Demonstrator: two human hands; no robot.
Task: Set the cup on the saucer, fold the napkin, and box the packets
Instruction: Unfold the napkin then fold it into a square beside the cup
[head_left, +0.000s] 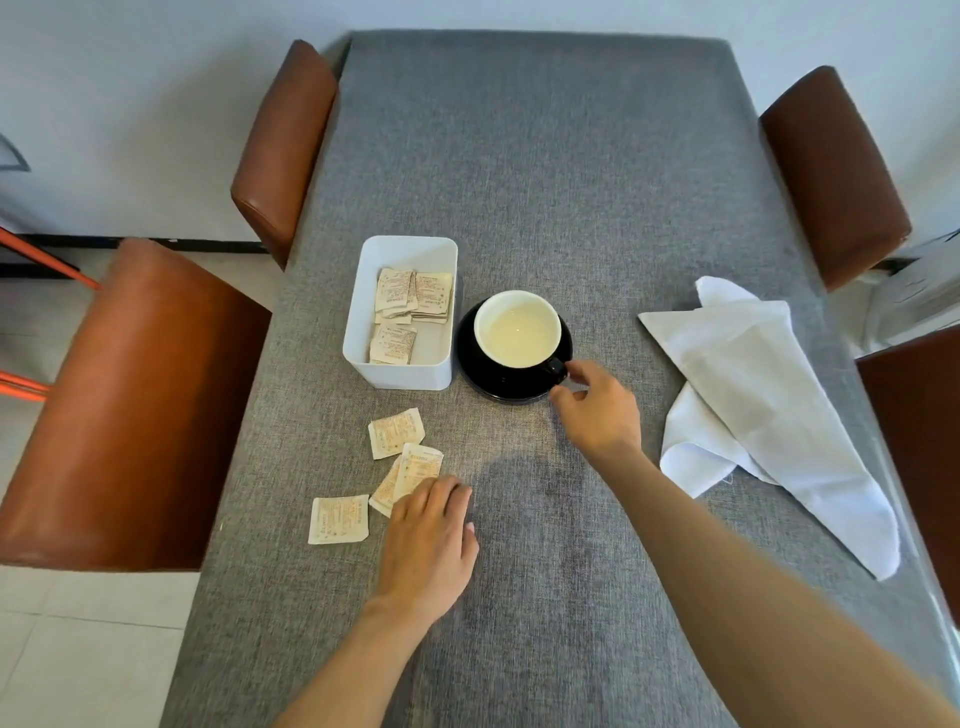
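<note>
Cup (518, 329) sits on saucer (511, 383): that step looks done. Right hand (597, 410), grip loose and holding nothing, fingertips just beside the cup handle. Left hand (428, 540), grip flat, presses loose packets (396, 432) on the table (545, 156); several already in box (400, 312) beyond. Napkin (763, 410), well right of the right grip, lies rumpled, unfolded.

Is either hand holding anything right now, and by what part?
Nothing is clearly held. The right hand is open beside the cup handle; the left hand rests fingertips on loose packets.
</note>
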